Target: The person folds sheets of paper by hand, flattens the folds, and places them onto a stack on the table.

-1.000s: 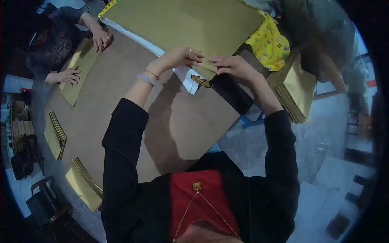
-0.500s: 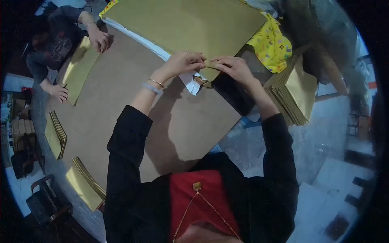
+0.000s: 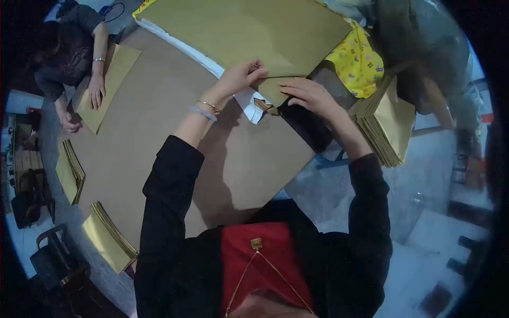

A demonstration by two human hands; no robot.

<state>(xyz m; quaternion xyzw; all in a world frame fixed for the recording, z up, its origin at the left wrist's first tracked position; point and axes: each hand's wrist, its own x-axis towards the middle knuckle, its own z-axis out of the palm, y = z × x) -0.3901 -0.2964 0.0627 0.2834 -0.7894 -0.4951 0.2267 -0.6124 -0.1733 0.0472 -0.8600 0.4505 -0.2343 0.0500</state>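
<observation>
A large gold-brown paper sheet lies on top of a stack, its near corner folded over into a flap. At the left end of the fold my left hand is closed, thumb and fingers pinched at the paper's edge. My right hand lies on the right side of the flap with its fingers spread. Under the corner, white wrapping shows with a torn brown piece. A black object sits just below my right hand.
Yellow patterned wrapping and a pile of folded gold sheets are at the right. Two smaller folded piles lie at the left. A co-worker's hands are at another sheet at the upper left. Chairs stand lower left.
My hands have moved apart along the fold, and my right hand has flattened with its fingers spread. The flap lies more visible between them. The co-worker's upper hand has moved down onto their sheet.
</observation>
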